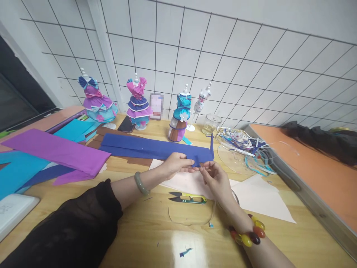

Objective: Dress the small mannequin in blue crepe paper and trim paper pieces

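Observation:
A small dark blue piece of fabric or crepe paper (196, 161) is pinched between the fingers of my left hand (178, 163). My right hand (216, 178) has its thumb and fingertips closed at the right edge of that same piece. Just behind both hands lies a long folded dark blue strip (150, 146). Beneath them are pale pink sheets (184, 182). Yellow-and-green thread snips (188, 197) rest on the table between my forearms, with a thin cord (192, 224) curving below them.
Dressed miniature dress forms (138, 104) stand along the tiled wall, beside a bare patterned one (202, 97). Purple (64, 150) and turquoise sheets (33, 171) overlap at left, near a white device (16, 212). At right are a glass (212, 123), a pile of scraps (240, 138) and a raised ledge (315, 167).

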### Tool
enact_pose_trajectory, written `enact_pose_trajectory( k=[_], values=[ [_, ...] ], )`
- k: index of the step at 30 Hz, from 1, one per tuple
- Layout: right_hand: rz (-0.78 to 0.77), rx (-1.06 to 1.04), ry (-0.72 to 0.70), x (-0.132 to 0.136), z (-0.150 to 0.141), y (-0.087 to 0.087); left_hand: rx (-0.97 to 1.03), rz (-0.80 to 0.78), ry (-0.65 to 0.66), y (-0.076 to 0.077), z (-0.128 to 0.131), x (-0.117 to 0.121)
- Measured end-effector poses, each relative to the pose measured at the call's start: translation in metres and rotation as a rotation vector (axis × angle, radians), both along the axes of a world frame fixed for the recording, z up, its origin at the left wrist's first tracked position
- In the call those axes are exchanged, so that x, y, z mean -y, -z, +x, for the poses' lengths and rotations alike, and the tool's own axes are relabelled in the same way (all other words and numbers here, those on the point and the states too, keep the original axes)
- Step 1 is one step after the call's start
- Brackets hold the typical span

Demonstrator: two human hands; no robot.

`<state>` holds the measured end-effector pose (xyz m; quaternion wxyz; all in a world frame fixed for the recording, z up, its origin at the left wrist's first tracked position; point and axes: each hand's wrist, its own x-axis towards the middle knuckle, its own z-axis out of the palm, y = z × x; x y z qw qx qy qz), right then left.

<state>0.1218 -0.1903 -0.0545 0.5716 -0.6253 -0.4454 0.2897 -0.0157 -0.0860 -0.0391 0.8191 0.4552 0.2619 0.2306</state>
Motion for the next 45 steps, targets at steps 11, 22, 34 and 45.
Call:
enact_pose_trajectory(
  k=[11,22,34,45],
  values=[
    [-0.113,0.904,-0.736,0.022,-0.027,-0.030,0.041,0.000,-0.127,-0.002,-0.003,-0.020],
    [-0.141,0.660,-0.608,0.020,-0.033,-0.025,0.039,-0.028,-0.145,-0.003,-0.003,-0.019],
    [-0.239,-0.593,-0.280,0.007,-0.033,-0.017,-0.038,0.153,-0.161,-0.008,-0.002,-0.014],
    [-0.319,-0.833,-0.303,0.010,-0.036,-0.025,0.017,0.219,-0.195,-0.007,0.000,0.000]
  ],
)
